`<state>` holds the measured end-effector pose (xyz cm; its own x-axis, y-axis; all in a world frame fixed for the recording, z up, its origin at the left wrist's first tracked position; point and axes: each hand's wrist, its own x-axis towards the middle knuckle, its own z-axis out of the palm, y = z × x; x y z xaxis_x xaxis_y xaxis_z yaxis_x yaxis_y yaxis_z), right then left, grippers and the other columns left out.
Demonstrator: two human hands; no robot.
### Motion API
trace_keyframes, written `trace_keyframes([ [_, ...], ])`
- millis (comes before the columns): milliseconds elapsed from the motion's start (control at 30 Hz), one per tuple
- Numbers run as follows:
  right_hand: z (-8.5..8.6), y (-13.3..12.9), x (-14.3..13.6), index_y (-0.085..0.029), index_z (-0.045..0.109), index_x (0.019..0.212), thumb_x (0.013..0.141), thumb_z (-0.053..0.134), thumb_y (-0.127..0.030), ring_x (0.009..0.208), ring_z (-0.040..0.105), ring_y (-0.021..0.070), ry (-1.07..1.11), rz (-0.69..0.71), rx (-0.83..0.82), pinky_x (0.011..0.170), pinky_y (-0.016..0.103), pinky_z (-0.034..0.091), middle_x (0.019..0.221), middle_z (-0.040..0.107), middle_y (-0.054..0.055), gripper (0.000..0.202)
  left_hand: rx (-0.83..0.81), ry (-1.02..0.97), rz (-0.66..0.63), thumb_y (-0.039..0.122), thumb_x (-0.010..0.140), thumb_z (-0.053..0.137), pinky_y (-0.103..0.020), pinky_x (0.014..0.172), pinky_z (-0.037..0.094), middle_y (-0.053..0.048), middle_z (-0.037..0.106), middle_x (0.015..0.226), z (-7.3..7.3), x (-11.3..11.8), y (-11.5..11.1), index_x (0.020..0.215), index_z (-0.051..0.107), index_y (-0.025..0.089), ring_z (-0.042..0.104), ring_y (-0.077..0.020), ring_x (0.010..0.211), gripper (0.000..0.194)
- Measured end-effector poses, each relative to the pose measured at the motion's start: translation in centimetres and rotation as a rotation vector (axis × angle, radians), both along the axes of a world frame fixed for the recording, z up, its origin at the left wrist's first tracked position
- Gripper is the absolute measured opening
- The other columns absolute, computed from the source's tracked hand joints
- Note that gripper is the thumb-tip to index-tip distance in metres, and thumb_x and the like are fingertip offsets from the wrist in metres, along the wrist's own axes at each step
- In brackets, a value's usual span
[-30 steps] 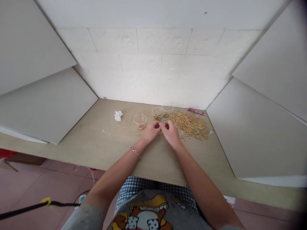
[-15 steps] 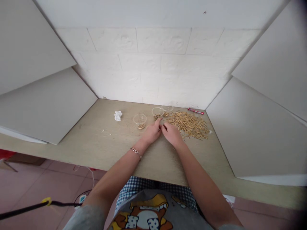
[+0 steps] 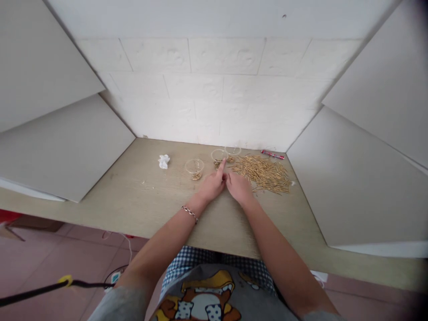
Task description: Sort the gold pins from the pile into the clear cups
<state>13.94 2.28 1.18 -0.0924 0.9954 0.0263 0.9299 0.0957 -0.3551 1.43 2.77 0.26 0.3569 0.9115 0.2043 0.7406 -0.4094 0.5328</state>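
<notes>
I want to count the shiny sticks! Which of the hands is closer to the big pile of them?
The right hand. It rests on the table just beside the pile of gold sticks, at its near-left edge. The left hand lies farther left, reaching toward the middle cup.

Clear cups: three, toward the bench's far edge: first cup (image 3: 194, 166), second cup (image 3: 219, 155), third cup (image 3: 233, 150)
Pile of gold pins: one (image 3: 262, 172) (far too many pins to count), toward the far right corner
Crumpled white tissue: one (image 3: 163, 161)
Red pen: one (image 3: 273, 154), at the far edge
Hands: two, left hand (image 3: 211, 186), right hand (image 3: 239, 187)
</notes>
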Motion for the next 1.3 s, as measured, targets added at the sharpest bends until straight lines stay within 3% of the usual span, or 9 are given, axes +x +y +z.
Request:
trace_keyframes([
  [233, -0.1, 0.2, -0.1, -0.018, 0.06, 0.083, 0.09, 0.029, -0.037, 0.068, 0.059, 0.0218, 0.0, -0.004, 0.006, 0.061, 0.031, 0.038, 0.078, 0.063, 0.012, 0.037, 0.016, -0.025, 0.006, 0.02, 0.079, 0.046, -0.029, 0.077, 0.044, -0.009, 0.064, 0.094, -0.2, 0.0, 0.0, 0.142, 0.0, 0.015, 0.06, -0.0194, 0.082, 0.078],
  [333, -0.3, 0.3, 0.0, -0.018, 0.061, 0.085, 0.091, 0.028, -0.035, 0.069, 0.059, 0.0209, -0.016, -0.028, 0.066, 0.062, 0.031, 0.038, 0.078, 0.064, 0.012, 0.037, 0.054, -0.057, -0.026, 0.015, 0.076, 0.046, -0.031, 0.086, 0.042, -0.009, 0.06, 0.107, -0.4, -0.1, 0.1, 0.142, -0.002, 0.016, 0.056, -0.0197, 0.097, 0.081],
  [433, -0.6, 0.6, 0.4, -0.018, 0.061, 0.088, 0.091, 0.028, -0.035, 0.07, 0.059, 0.0196, -0.049, -0.058, 0.125, 0.064, 0.03, 0.039, 0.077, 0.064, 0.012, 0.037, 0.154, -0.033, -0.056, 0.004, 0.075, 0.037, -0.036, 0.097, 0.036, -0.012, 0.05, 0.123, -0.3, -0.3, 0.1, 0.141, 0.011, 0.015, 0.045, -0.0208, 0.114, 0.072],
  [500, -0.8, 0.8, 0.5, -0.018, 0.063, 0.087, 0.09, 0.032, -0.035, 0.07, 0.06, 0.0204, -0.075, -0.069, 0.077, 0.064, 0.031, 0.04, 0.075, 0.064, 0.012, 0.036, 0.207, -0.028, -0.054, 0.0, 0.073, 0.034, -0.038, 0.101, 0.033, -0.013, 0.046, 0.127, -0.2, -0.3, 0.1, 0.138, 0.021, 0.014, 0.04, -0.0213, 0.119, 0.067],
  [767, -0.6, 0.7, 0.4, -0.014, 0.066, 0.088, 0.09, 0.034, -0.034, 0.075, 0.063, 0.0251, -0.101, -0.026, 0.054, 0.068, 0.035, 0.042, 0.078, 0.065, 0.017, 0.038, 0.177, -0.128, -0.03, -0.004, 0.065, 0.034, -0.038, 0.101, 0.033, -0.012, 0.046, 0.126, -0.3, -0.1, 0.1, 0.131, 0.03, 0.014, 0.04, -0.0211, 0.118, 0.068],
  [1067, -0.1, 0.4, 0.1, -0.015, 0.065, 0.095, 0.092, 0.026, -0.033, 0.079, 0.063, 0.0225, -0.287, 0.023, 0.052, 0.069, 0.031, 0.043, 0.083, 0.067, 0.013, 0.042, 0.198, -0.152, -0.007, -0.005, 0.06, 0.036, -0.04, 0.1, 0.033, -0.011, 0.048, 0.117, -1.0, -0.2, 0.6, 0.108, 0.052, 0.015, 0.041, -0.0217, 0.115, 0.054],
  [1200, -0.5, 0.6, 0.2, -0.015, 0.064, 0.095, 0.091, 0.029, -0.032, 0.079, 0.062, 0.0224, -0.235, 0.041, -0.007, 0.068, 0.03, 0.042, 0.084, 0.067, 0.013, 0.039, 0.17, -0.178, -0.005, -0.005, 0.06, 0.037, -0.039, 0.1, 0.032, -0.011, 0.049, 0.117, -1.1, 0.0, 0.6, 0.103, 0.056, 0.014, 0.041, -0.0216, 0.115, 0.051],
  [1300, -1.0, 0.9, 0.7, -0.016, 0.063, 0.092, 0.091, 0.027, -0.034, 0.075, 0.061, 0.0209, -0.081, 0.015, 0.029, 0.065, 0.029, 0.039, 0.081, 0.066, 0.011, 0.04, 0.133, -0.226, -0.006, -0.005, 0.058, 0.037, -0.038, 0.1, 0.032, -0.01, 0.052, 0.115, -0.9, 0.0, 0.6, 0.101, 0.057, 0.014, 0.043, -0.0211, 0.113, 0.051],
])
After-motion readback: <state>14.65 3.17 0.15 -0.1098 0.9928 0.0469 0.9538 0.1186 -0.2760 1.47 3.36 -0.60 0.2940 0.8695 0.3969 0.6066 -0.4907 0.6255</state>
